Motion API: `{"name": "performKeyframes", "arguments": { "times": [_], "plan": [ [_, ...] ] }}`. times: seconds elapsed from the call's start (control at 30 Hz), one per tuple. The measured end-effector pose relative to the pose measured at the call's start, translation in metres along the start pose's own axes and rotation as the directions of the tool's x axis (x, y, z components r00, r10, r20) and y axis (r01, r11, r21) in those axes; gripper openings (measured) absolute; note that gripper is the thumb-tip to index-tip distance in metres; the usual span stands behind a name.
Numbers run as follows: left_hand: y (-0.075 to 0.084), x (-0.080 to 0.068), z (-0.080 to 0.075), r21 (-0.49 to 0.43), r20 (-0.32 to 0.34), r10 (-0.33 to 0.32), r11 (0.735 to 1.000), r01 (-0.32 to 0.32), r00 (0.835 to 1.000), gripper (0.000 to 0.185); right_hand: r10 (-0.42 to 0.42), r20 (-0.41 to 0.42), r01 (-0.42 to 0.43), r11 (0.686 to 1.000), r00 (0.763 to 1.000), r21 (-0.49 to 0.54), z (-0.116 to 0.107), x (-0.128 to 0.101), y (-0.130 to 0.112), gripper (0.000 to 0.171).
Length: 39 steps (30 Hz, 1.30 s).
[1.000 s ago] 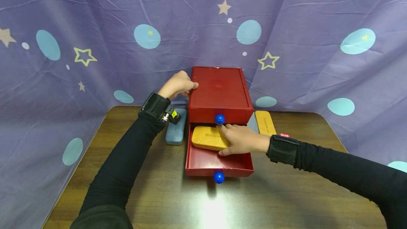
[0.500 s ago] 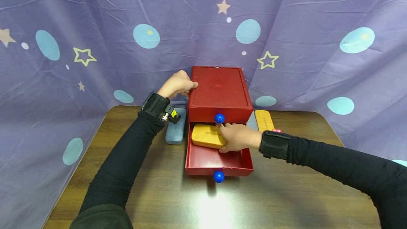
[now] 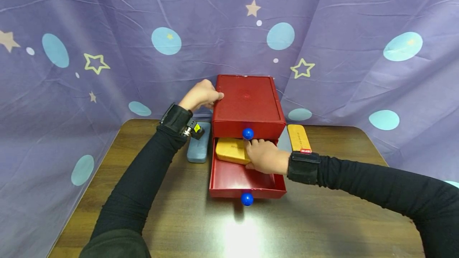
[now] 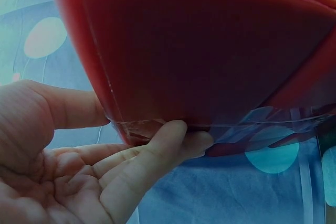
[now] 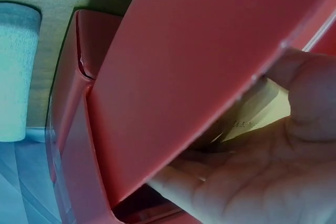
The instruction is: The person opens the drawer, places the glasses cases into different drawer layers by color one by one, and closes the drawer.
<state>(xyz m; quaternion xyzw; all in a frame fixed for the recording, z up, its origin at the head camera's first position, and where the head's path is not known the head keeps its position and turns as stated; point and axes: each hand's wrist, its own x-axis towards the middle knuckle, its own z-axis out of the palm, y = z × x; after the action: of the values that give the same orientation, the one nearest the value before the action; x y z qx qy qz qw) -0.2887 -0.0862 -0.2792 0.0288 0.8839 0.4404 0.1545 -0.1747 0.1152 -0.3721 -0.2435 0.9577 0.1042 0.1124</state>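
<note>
A red two-drawer cabinet (image 3: 247,98) stands at the middle back of the table, its lower drawer (image 3: 229,193) pulled out and its upper one closed. My left hand (image 3: 201,95) grips the cabinet's rear left edge; the left wrist view shows thumb and fingers around a corner of the red shell (image 4: 173,51). Inside the lower drawer lies a yellow glasses case (image 3: 231,151) with small print on its lid. My right hand (image 3: 266,156) holds the case's right end, thumb toward the front. In the right wrist view the drawer wall (image 5: 199,66) hides most of the case.
A blue case (image 3: 197,148) lies left of the cabinet. On its right are a grey-blue case (image 3: 284,138), partly hidden, and a second yellow case (image 3: 299,137). Blue knobs stick out from both drawer fronts. A purple curtain (image 3: 229,23) hangs close behind.
My right hand has moved left and slightly back, and the yellow glasses case has shifted deeper into the lower drawer. The left hand and the cabinet have stayed put.
</note>
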Motion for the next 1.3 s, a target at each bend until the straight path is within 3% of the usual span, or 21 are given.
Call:
{"name": "performKeyframes", "arguments": {
  "times": [0.3,0.67,0.87,0.97,1.1,1.17,1.3],
  "plan": [
    [0.001,-0.001,0.0,0.003,0.0,-0.004,1.0,0.004,1.0,0.025,0.021,-0.031,-0.024,0.996,0.999,-0.089,0.006,0.003,-0.004,0.054],
    [-0.001,0.002,0.003,-0.013,0.001,0.002,1.0,-0.002,1.0,0.026,0.009,-0.075,-0.014,0.997,0.997,-0.071,0.005,-0.003,-0.005,0.05],
    [0.0,0.001,0.003,-0.012,0.006,-0.002,1.0,0.002,1.0,0.024,-0.022,-0.155,0.005,0.994,0.988,-0.113,0.003,-0.017,-0.005,0.045],
    [0.0,0.0,0.002,-0.015,0.007,0.002,1.0,-0.002,1.0,0.024,-0.058,-0.29,0.008,0.986,0.955,-0.169,0.006,-0.024,-0.005,0.032],
    [0.0,-0.001,0.001,-0.021,0.004,0.01,1.0,-0.009,1.0,0.026,-0.103,-0.474,-0.009,0.974,0.874,-0.228,0.011,-0.028,-0.005,0.018],
    [0.0,-0.001,0.0,-0.022,0.004,0.012,1.0,-0.012,1.0,0.027,-0.121,-0.527,-0.02,0.967,0.841,-0.253,0.014,-0.027,-0.005,0.018],
    [0.0,-0.002,0.001,-0.016,0.001,0.014,1.0,-0.014,1.0,0.027,-0.15,-0.584,-0.038,0.954,0.798,-0.297,0.02,-0.023,-0.003,0.013]
  ]
}}
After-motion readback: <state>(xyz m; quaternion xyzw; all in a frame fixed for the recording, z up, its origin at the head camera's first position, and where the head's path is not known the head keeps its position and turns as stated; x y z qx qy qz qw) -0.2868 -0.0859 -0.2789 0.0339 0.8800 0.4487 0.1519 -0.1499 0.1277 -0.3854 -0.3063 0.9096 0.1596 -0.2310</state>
